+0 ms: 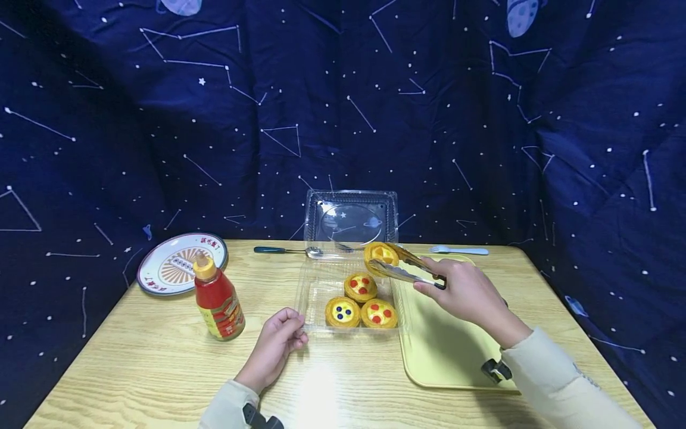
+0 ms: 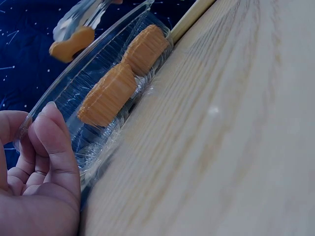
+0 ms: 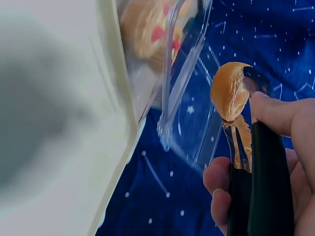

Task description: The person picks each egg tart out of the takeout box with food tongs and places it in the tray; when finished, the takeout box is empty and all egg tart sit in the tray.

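Observation:
My right hand (image 1: 463, 292) grips metal tongs with black handles (image 3: 268, 182). Between the tong tips is an egg tart (image 1: 377, 252) with yellow pieces on top, raised over the back right of a clear plastic clamshell box (image 1: 313, 283). In the box sit a tart with blue dots (image 1: 343, 312) and two tarts with red dots, one at the front right (image 1: 379, 313), the other behind (image 1: 361, 287). At the box's front left corner, my left hand (image 1: 276, 345) pinches the rim between thumb and fingers, as the left wrist view shows. The lid (image 1: 351, 208) stands raised behind.
A pale yellow tray (image 1: 439, 363) lies right of the box, under my right arm. On the left stand a red sauce bottle (image 1: 220, 304) and a patterned plate (image 1: 161, 271). Along the back edge lie a dark-handled spoon (image 1: 270, 250) and a pale-handled fork (image 1: 461, 251).

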Motion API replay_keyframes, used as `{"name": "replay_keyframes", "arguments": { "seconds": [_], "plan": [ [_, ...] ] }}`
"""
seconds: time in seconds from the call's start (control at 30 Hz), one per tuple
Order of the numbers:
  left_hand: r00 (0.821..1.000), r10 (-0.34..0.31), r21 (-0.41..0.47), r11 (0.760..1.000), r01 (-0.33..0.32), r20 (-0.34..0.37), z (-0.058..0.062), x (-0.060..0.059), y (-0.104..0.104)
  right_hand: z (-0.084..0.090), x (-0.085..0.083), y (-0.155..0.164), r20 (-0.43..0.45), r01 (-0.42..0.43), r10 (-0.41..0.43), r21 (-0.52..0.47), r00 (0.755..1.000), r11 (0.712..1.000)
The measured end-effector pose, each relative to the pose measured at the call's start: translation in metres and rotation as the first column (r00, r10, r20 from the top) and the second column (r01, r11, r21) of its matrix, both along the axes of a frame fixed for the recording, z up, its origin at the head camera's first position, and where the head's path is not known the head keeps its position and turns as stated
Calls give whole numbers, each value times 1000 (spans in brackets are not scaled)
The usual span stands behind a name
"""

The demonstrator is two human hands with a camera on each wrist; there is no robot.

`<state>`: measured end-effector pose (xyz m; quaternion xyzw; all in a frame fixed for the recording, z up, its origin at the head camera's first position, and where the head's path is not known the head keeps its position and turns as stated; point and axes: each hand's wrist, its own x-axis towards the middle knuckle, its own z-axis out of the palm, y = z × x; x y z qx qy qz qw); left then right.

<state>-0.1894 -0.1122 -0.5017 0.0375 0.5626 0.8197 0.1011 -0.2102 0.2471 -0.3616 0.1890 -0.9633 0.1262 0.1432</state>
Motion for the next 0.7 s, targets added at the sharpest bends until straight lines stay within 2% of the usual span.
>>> {"name": "replay_keyframes", "arguments": {
  "seconds": [0.3, 0.47, 0.7],
  "plan": [
    [1000, 4, 8, 1000, -4, 6, 1, 0, 0, 3, 8, 38, -11, 71, -71, -8, 997, 997],
    [1000, -3, 7, 1000, 3, -1, 0, 0, 0, -4, 8, 57, 0, 107, -107, -6, 994, 994],
    [1000, -10, 5, 1000, 10, -7, 0, -1, -1, -18, -2, 71, 70, 138, -140, 34, 988, 990]
  ]
}}
